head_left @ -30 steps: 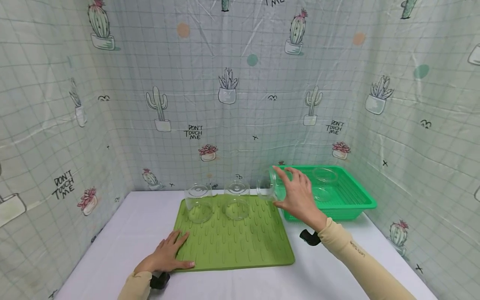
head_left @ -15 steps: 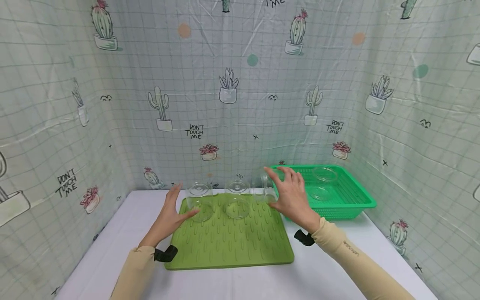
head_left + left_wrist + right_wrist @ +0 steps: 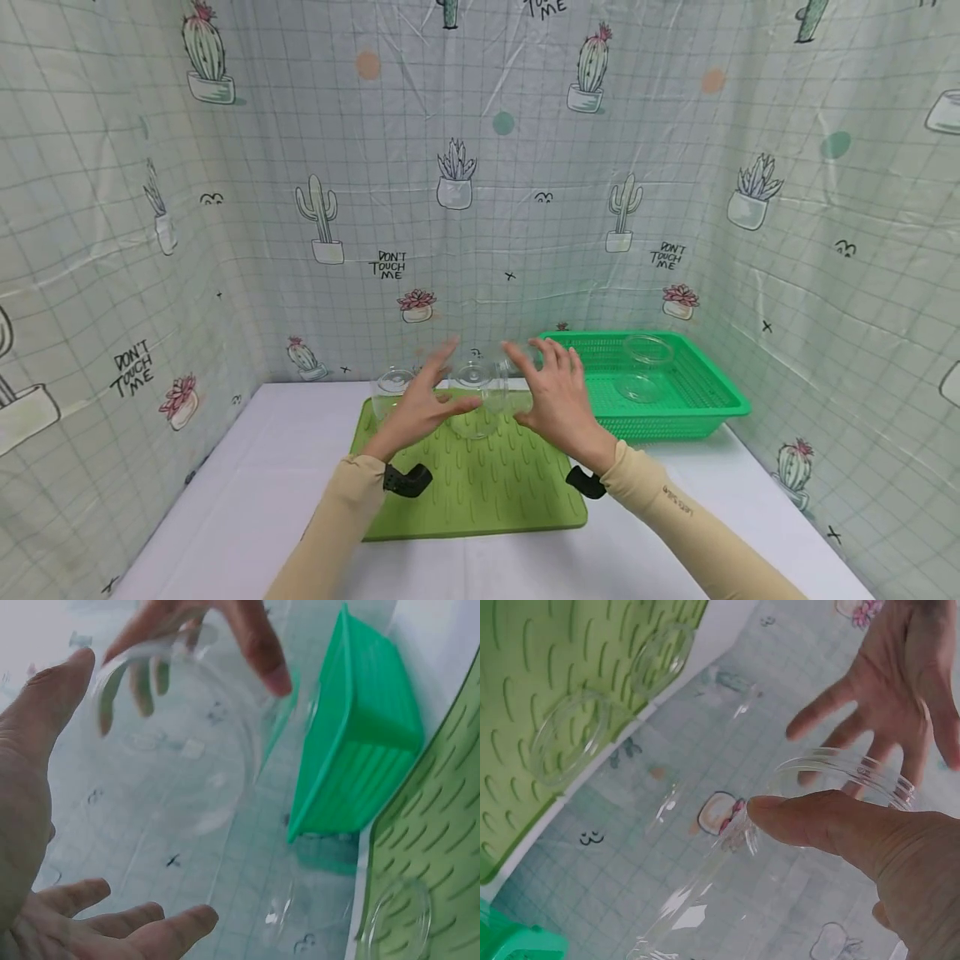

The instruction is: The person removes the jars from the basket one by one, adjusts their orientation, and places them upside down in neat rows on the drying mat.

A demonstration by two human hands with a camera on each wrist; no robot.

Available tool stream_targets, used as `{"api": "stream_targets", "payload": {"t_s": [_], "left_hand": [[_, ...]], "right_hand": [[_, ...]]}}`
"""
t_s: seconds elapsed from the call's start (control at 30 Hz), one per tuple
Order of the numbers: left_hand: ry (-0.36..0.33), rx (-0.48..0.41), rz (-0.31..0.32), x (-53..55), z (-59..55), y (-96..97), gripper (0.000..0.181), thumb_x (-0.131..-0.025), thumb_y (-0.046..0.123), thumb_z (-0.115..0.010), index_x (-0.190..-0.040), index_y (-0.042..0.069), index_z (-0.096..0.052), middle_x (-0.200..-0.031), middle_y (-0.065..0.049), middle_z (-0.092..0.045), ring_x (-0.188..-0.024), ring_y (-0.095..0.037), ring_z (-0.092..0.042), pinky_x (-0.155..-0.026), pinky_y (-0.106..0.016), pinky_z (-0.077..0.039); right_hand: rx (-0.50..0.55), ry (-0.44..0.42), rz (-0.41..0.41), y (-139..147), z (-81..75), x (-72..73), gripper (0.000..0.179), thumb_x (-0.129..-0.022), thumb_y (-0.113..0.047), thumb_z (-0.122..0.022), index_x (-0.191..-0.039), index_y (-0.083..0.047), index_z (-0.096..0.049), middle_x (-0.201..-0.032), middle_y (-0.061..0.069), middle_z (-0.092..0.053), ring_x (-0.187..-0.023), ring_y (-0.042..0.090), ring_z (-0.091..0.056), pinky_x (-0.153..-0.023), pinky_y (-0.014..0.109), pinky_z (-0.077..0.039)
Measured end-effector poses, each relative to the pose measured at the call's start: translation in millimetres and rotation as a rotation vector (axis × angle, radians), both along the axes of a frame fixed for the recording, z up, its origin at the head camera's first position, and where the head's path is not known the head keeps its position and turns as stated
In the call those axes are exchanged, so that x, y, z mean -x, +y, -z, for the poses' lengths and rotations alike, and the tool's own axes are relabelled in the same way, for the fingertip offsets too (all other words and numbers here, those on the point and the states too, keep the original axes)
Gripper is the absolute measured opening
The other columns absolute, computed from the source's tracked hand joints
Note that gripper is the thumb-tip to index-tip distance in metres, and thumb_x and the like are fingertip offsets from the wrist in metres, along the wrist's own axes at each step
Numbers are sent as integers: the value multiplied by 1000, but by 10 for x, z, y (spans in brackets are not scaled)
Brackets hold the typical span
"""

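Observation:
My right hand [image 3: 558, 396] grips a clear jar [image 3: 705, 900] around its side, between thumb and fingers. The jar lies on its side in the air, its ridged rim turned towards my left hand [image 3: 423, 404]. That hand is spread, with thumb and fingers apart and nothing between them; the left wrist view has the held jar [image 3: 172, 765] just beyond its fingers. Below, on the green ribbed mat [image 3: 480, 492], two more clear jars stand with their closed ends up: one jar [image 3: 472, 422] in the middle, the other jar [image 3: 388, 382] partly behind my left hand.
A green plastic basket [image 3: 723, 408] stands right of the mat on the white table [image 3: 247, 483]. Inside it is another clear jar [image 3: 647, 371], mouth upward. Behind and at both sides hangs a cactus-print curtain [image 3: 510, 208].
My left hand has lifted off the mat's left edge and moved up and right. My right hand has carried the jar left from the basket's edge to above the mat.

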State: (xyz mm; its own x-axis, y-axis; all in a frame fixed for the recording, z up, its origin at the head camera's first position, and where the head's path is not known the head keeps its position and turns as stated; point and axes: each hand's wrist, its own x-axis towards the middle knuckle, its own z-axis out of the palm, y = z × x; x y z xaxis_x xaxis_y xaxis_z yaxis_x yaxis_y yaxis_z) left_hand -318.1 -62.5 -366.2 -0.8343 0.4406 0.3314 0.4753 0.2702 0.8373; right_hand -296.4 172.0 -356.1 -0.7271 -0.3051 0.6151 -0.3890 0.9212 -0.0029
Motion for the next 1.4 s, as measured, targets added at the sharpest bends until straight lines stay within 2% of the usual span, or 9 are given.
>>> {"api": "stream_targets", "payload": {"t_s": [0.17,0.4,0.7,0.87,0.97,1.03,1.17,1.27,1.4], "left_hand": [[-29,-16,36,-23,48,150,90,-84,41,-74,-152,45,-15,-163,0,-10,-146,-36,-25,-103,-47,-48],[-15,0,14,-50,111,176,86,-82,43,-75,-149,49,-21,-161,0,-17,-142,-35,-34,-99,-50,-49],[-36,-64,24,-76,150,149,85,-84,31,-76,-153,33,-27,-161,-1,-19,-141,-36,-34,-97,-44,-52],[-34,-91,0,-91,175,85,82,-85,28,-76,-152,34,-29,-160,-4,-21,-141,-37,-35,-96,-43,-53],[-35,-92,-36,-85,188,12,81,-85,27,-75,-151,36,-29,-159,-4,-23,-140,-35,-36,-95,-44,-53],[-39,-91,-63,-84,191,-42,81,-85,29,-75,-151,36,-29,-159,-4,-25,-140,-35,-37,-95,-46,-53],[-54,-97,-93,-86,181,-123,82,-85,30,-75,-151,39,-27,-158,-6,-26,-140,-34,-38,-97,-49,-51],[-50,-95,-96,-86,172,-155,82,-85,30,-75,-151,39,-27,-158,-7,-25,-140,-34,-38,-97,-49,-51],[-61,-91,-85,-100,153,-163,81,-87,26,-74,-152,36,-26,-159,-8,-24,-140,-34,-37,-98,-49,-50]], "right_hand": [[-13,9,-14,-55,40,-27,115,-53,-33,-96,-149,-32,-34,-140,21,-43,-132,43,-38,-109,67,-27],[-17,11,-33,-113,98,-44,114,-52,-30,-97,-148,-31,-35,-140,20,-43,-133,44,-36,-108,68,-28],[-14,11,-67,-147,144,-54,117,-52,-31,-97,-150,-28,-33,-145,23,-38,-136,44,-32,-108,70,-24],[39,-75,-150,-103,71,-71,120,-56,-41,-94,-153,-26,-25,-155,24,-23,-142,46,-22,-110,69,-22],[190,-159,-251,-41,-11,-72,116,-65,-48,-87,-156,-28,-17,-160,20,-11,-145,45,-15,-108,71,-24],[345,-221,-312,11,-70,-67,109,-73,-52,-80,-156,-31,-13,-161,16,-6,-147,43,-12,-107,72,-23],[680,-362,-393,122,-158,-27,83,-91,-54,-59,-155,-37,-10,-162,11,-7,-147,40,-16,-109,68,-28],[885,-542,-433,189,-188,3,66,-100,-50,-44,-154,-40,-9,-163,11,-7,-147,41,-18,-109,65,-31],[1054,-835,-457,237,-167,20,63,-102,-54,-33,-155,-39,-2,-163,11,1,-147,44,-12,-111,63,-31]]}}
